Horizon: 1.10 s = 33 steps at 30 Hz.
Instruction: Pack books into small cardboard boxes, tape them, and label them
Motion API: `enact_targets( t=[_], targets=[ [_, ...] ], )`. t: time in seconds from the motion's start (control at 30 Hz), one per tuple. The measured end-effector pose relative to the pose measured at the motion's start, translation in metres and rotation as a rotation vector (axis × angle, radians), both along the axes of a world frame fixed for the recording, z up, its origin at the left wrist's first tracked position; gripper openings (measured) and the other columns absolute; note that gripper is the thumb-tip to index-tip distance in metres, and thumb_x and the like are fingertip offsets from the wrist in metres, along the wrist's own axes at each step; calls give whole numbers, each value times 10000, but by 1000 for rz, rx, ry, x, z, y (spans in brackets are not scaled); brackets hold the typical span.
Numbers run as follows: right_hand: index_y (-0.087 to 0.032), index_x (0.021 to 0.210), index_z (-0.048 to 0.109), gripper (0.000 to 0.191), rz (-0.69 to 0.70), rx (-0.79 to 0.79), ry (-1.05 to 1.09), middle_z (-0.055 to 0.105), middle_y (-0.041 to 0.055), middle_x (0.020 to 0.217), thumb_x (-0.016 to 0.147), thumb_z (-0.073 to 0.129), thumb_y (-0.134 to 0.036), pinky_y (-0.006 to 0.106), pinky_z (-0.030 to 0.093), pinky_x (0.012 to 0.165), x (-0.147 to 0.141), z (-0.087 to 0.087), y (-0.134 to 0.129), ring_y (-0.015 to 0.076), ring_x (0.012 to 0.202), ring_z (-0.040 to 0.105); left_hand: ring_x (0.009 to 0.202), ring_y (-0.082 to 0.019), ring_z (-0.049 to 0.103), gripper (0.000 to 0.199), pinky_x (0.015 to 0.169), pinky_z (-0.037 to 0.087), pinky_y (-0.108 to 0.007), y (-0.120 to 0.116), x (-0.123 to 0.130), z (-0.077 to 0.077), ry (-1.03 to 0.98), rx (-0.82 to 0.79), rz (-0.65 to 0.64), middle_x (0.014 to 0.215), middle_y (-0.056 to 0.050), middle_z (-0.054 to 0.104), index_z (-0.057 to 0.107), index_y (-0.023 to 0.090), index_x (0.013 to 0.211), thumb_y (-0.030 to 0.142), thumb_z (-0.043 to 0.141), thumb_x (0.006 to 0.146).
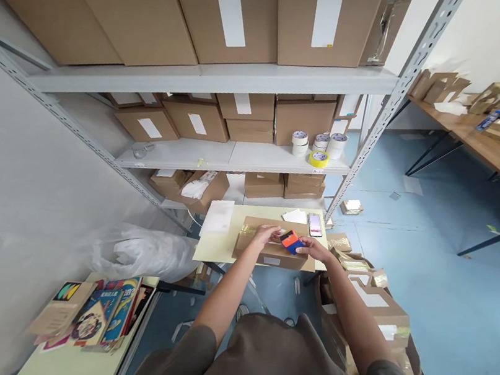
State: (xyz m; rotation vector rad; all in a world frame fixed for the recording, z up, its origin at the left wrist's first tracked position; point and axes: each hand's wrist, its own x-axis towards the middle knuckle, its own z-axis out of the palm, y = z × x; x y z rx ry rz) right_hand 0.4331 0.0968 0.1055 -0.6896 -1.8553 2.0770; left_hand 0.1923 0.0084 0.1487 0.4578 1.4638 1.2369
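And your right fingers point(301, 249) pinch the orange-and-blue box point(291, 241), its print unreadable, above the white-labelled carton point(252, 252), left fingers point(275, 229) slightly parted close by.

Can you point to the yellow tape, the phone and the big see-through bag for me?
Yellow tape point(318, 164): head view, on its outer side.
Phone point(315, 227): head view, on its screen.
See-through bag point(146, 253): head view, on its crinkly middle.

The head view looks from just above the shirt point(270, 366), forward and steeply down past the near edge of the table point(212, 248), at mid-distance, taking in the shelf point(248, 76) beyond its far edge and the desk point(474, 136) farther right
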Motion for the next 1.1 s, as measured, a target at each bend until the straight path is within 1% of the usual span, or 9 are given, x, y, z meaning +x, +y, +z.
enact_targets(
  t=[0.13,0.27,0.33,0.57,0.77,0.83,0.93,1.0,1.1],
  targets=[
    [-192,910,725,541,-5,-16,6,780,31,906,616,954,-584,365,534,873,0,-1,0,220,861,699,661,-159,725,263,714,577,-281,0,-6,3,110,54,127,748,-69,779,736,168,776,357,914,735],
    [-197,940,729,528,27,0,-11,771,24,890,654,933,-591,360,539,852,2,2,0,222,859,700,643,-197,731,329,700,598,-326,0,-1,-1,90,-117,-37,674,-60,752,711,176,787,404,938,718],
    [-198,930,725,518,30,8,-18,761,15,872,657,930,-588,354,539,838,3,3,0,217,846,695,659,-206,739,350,719,608,-342,1,4,-4,41,-136,-102,666,-51,746,712,176,807,390,963,688],
    [-203,820,682,483,18,4,-17,716,-3,807,620,959,-544,335,536,795,8,3,-6,190,774,644,609,-169,710,528,721,608,-345,4,13,-6,-28,-11,-33,709,-26,748,615,175,844,193,1030,519],
    [-210,811,680,458,11,20,13,736,18,851,627,972,-511,342,542,806,15,-4,-10,201,806,650,609,-160,695,369,700,588,-311,6,29,-4,179,153,-43,688,1,717,645,184,834,206,945,621],
    [-208,835,697,454,13,15,10,741,17,855,624,976,-497,343,542,811,17,-7,-10,199,807,653,611,-154,686,296,689,572,-289,6,32,1,277,230,-35,680,0,709,662,191,808,246,913,662],
    [-200,870,714,478,-9,-7,18,749,22,867,607,984,-494,349,544,824,19,-12,-11,204,824,663,674,-164,710,230,719,577,-287,8,27,17,356,348,49,737,-25,737,687,201,815,329,861,739],
    [-194,870,721,482,-28,-20,29,754,30,885,598,991,-486,346,543,832,19,-13,-10,207,844,670,754,-185,742,229,768,592,-305,10,20,30,363,410,83,819,-50,774,720,202,887,349,846,765],
    [-197,869,730,482,-34,-22,28,752,24,886,594,993,-493,352,542,842,17,-11,-10,210,850,671,832,-216,764,287,825,603,-334,11,9,48,374,438,63,874,-70,800,761,199,986,325,865,750]
  ],
)
